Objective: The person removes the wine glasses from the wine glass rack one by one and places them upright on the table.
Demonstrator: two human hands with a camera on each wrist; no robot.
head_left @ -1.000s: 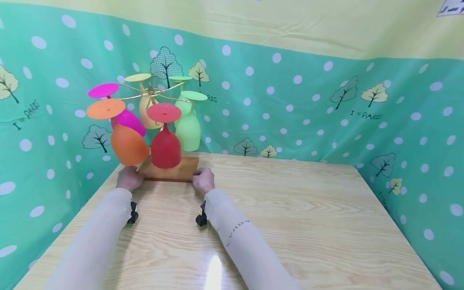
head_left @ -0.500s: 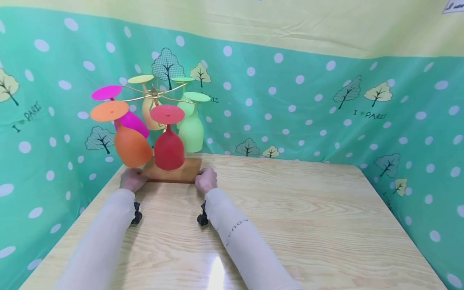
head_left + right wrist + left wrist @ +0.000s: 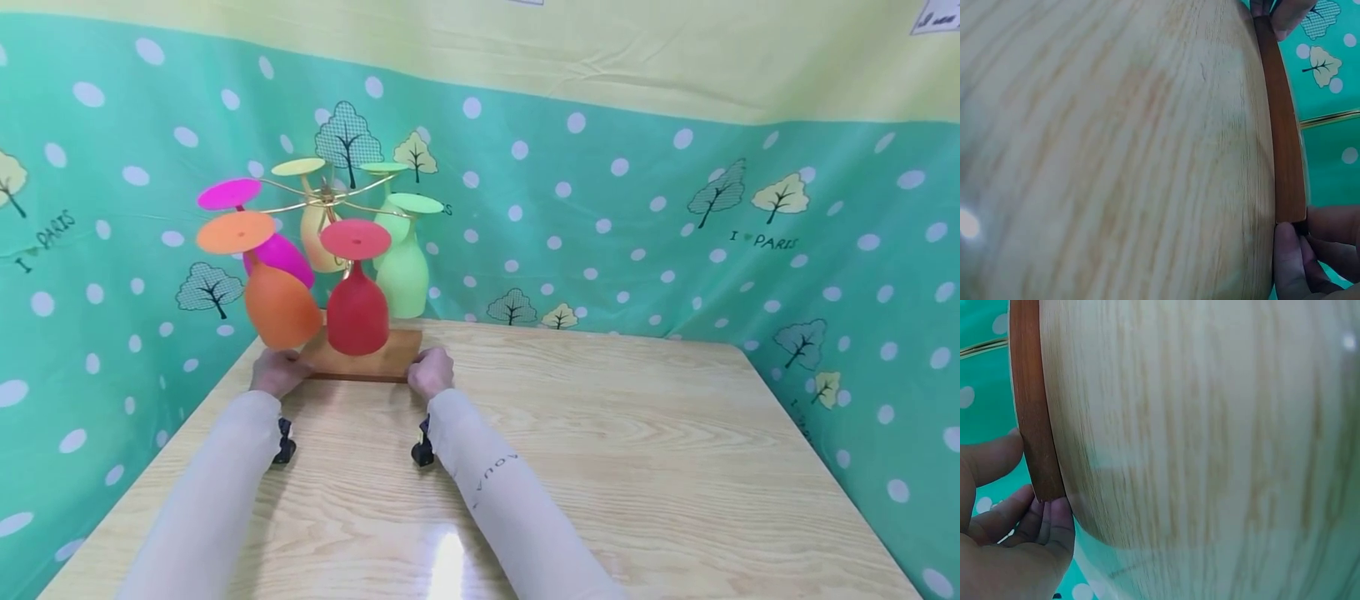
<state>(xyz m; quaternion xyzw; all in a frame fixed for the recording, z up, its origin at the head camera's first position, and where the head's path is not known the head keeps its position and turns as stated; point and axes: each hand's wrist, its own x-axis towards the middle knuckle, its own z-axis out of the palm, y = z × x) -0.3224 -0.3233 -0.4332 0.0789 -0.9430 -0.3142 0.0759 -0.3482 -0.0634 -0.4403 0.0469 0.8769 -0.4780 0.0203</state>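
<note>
A glass rack with gold metal arms (image 3: 327, 197) stands on a wooden base (image 3: 405, 350) at the back left of the table. Coloured goblets hang upside down from it, among them a red goblet (image 3: 358, 312), an orange goblet (image 3: 281, 304), a magenta goblet (image 3: 285, 262) and a green goblet (image 3: 405, 279). My left hand (image 3: 277, 372) grips the base's front left corner, thumb on top and fingers curled at its end in the left wrist view. At the front right corner my right hand (image 3: 432, 372) grips likewise, its fingertips against the base edge (image 3: 1288, 144).
The light wood table (image 3: 600, 450) extends to the right and toward me. A green dotted cloth (image 3: 615, 208) with printed trees hangs close behind the rack and along both sides. A bright reflection lies on the tabletop near the front.
The rack with its goblets has slid slightly to the right, both hands moving with it and keeping their grip. The head view has shifted a little too.
</note>
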